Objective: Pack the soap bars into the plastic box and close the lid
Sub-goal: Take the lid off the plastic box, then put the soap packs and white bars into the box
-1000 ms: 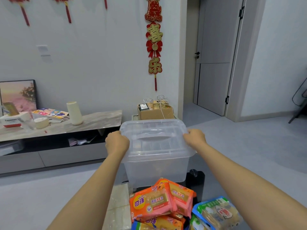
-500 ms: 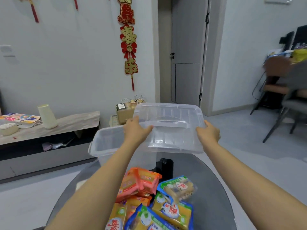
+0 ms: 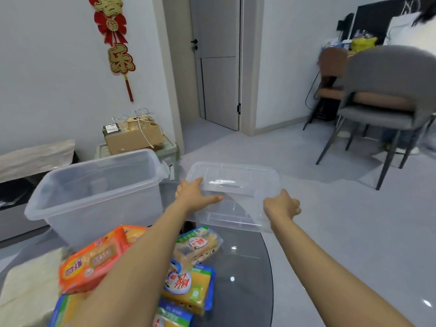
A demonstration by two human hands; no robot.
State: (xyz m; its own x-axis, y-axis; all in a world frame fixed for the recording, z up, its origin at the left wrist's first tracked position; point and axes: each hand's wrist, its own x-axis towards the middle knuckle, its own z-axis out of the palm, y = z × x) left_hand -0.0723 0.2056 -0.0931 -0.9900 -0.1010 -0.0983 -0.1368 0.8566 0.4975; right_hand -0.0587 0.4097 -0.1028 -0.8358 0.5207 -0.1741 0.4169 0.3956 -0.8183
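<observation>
The clear plastic box (image 3: 77, 204) stands open and empty at the far left of the dark round table (image 3: 245, 279). Its clear lid (image 3: 238, 185) is held flat to the right of the box, over the table's far edge. My left hand (image 3: 195, 194) grips the lid's left side and my right hand (image 3: 280, 205) grips its right side. Wrapped soap bars lie in a pile near me: an orange pack (image 3: 94, 258), a green-edged pack (image 3: 200, 246) and a yellow and blue pack (image 3: 188, 286). My left forearm covers part of the pile.
A pale folded cloth (image 3: 28, 289) lies at the table's left. Behind the box sit a cardboard box (image 3: 134, 135) and a low cabinet (image 3: 35, 156). Grey chairs (image 3: 387, 105) stand at the right, with a person partly visible behind them. A door (image 3: 219, 62) is ahead.
The lid came off the box and moved right and down in both hands. My view swung to the right, bringing the chairs into sight.
</observation>
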